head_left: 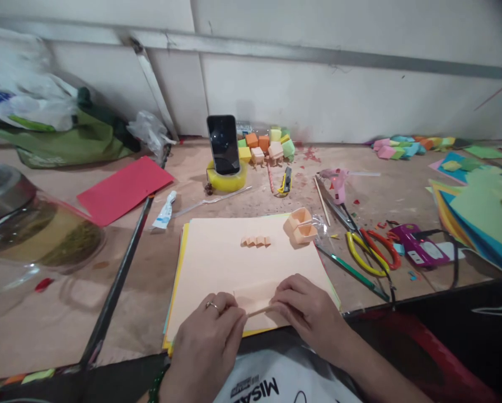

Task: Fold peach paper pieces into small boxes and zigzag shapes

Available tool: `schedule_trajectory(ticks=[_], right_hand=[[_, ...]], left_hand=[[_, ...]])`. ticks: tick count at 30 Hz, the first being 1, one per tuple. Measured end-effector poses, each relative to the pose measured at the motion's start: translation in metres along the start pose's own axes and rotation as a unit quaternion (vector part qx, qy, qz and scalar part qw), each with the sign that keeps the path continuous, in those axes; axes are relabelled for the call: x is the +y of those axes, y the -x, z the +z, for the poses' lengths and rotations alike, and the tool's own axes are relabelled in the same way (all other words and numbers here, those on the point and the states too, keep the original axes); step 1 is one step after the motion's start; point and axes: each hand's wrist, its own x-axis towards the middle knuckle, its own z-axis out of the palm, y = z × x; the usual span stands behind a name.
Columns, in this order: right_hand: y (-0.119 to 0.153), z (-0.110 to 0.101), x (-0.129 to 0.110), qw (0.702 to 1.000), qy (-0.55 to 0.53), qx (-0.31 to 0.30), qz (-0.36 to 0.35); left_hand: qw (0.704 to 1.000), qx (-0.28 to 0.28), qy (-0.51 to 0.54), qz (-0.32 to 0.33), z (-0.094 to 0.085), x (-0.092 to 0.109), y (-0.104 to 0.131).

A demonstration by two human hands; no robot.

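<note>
Between my two hands lies a small peach paper strip [257, 293] with a folded or rolled front edge. My left hand [212, 336], with a ring on one finger, pinches the strip's left end. At the right end, my right hand [307, 310] has its fingers closed on the same strip. Both rest over the front of a stack of coloured sheets [217, 257], peach on top. A small zigzag-folded peach piece [256, 241] sits near the middle of the stack. An open peach paper box [301, 225] stands at its back right corner.
Right of the stack are a green pencil [353, 270], scissors [368, 254], a pink glue gun [338, 182] and a purple device [421, 244]. Behind stands a phone [224, 145] on a yellow tape roll [226, 178], beside small paper cubes [263, 144]. A jar [36, 224] is left.
</note>
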Motion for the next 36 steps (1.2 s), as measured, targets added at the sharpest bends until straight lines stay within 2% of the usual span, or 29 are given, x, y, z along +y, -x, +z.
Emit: schedule_trajectory(ticks=[6, 13, 24, 31, 33, 36], right_hand=[[-0.003, 0.005, -0.004, 0.998, 0.034, 0.013, 0.05], [-0.005, 0.005, -0.004, 0.998, 0.056, 0.016, 0.037], [-0.006, 0.006, -0.003, 0.997, 0.061, 0.014, 0.037], [-0.004, 0.009, -0.005, 0.995, 0.091, 0.017, 0.041], [-0.004, 0.011, -0.005, 0.99, 0.136, 0.032, -0.014], [-0.002, 0.012, -0.004, 0.971, 0.184, 0.037, -0.149]], left_hand=[[0.999, -0.005, -0.037, -0.022, 0.002, -0.001, -0.002], [0.996, -0.025, -0.078, -0.041, 0.003, -0.001, -0.008], [0.991, -0.016, -0.129, -0.023, 0.007, 0.0, -0.012], [0.984, -0.029, -0.174, -0.004, 0.008, 0.001, -0.011], [0.985, -0.037, -0.168, 0.035, 0.007, 0.003, -0.013], [0.98, -0.06, -0.134, 0.133, 0.004, 0.003, -0.013]])
